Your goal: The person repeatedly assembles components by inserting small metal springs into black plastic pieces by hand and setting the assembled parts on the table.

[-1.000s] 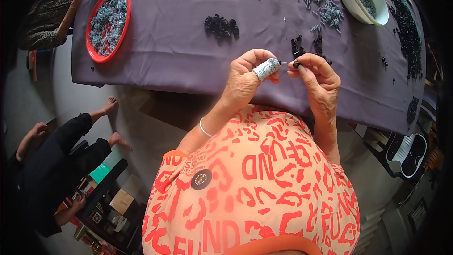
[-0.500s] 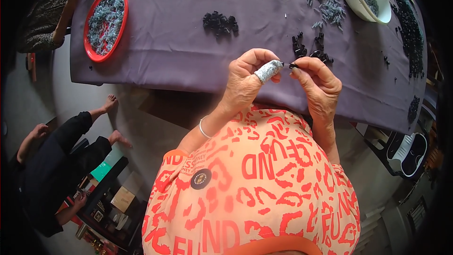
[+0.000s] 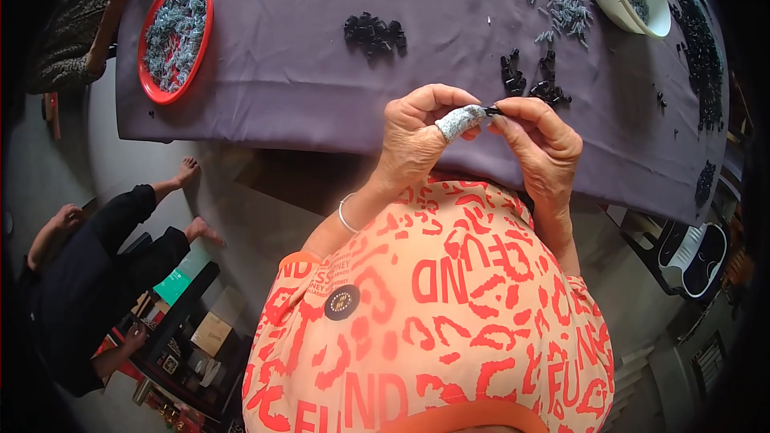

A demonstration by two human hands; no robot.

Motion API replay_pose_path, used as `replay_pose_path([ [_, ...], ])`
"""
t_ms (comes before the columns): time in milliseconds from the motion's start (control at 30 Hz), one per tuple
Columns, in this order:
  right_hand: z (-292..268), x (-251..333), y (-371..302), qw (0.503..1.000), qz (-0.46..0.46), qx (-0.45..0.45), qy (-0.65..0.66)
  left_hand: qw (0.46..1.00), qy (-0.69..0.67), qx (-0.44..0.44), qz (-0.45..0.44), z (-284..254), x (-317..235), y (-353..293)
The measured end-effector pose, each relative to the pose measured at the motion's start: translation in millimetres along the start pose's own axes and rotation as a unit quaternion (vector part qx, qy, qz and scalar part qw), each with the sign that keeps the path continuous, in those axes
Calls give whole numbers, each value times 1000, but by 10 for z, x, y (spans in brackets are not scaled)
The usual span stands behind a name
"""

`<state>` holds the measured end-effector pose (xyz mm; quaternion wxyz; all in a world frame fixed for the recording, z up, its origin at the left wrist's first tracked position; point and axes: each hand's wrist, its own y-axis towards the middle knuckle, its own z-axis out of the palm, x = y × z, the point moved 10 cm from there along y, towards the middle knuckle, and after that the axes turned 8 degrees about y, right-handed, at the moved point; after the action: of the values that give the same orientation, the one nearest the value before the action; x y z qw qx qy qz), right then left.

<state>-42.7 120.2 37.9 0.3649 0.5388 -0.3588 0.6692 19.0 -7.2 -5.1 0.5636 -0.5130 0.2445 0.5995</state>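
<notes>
Above the near table edge, my two hands meet in a fingertip pinch. My left hand (image 3: 417,132) is closed, its thumb wrapped in a pale grey finger cover (image 3: 460,123); what its tips grip is mostly hidden. Closed thumb and index of my right hand (image 3: 545,140) hold a small black plastic part (image 3: 492,111) right against the left fingertips. Just beyond lie two small clusters of black parts (image 3: 512,72), (image 3: 549,88). Farther off is a loose pile of small grey springs (image 3: 569,13). Another heap of black parts (image 3: 374,34) sits left of my hands.
A red tray (image 3: 210,24) of grey springs stands at the left, a white bowl (image 3: 659,20) at the far right. Many black parts (image 3: 704,72) line the right edge of the purple cloth (image 3: 281,56). Other people sit to the left; a black-and-white chair (image 3: 694,261) is at right.
The gap between my fingertips has narrowed. The thin spring seen between them before is now out of sight, and the black part sits against the left fingers.
</notes>
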Motion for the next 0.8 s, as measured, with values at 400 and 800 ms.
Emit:
replay_pose_path([
  [400,-37,-22,61,984,-92,14,-151,1000,14,5,-19,47,163,108],
  [800,38,-90,144,936,-150,17,-318,882,422,-60,200,81,-153,178],
])
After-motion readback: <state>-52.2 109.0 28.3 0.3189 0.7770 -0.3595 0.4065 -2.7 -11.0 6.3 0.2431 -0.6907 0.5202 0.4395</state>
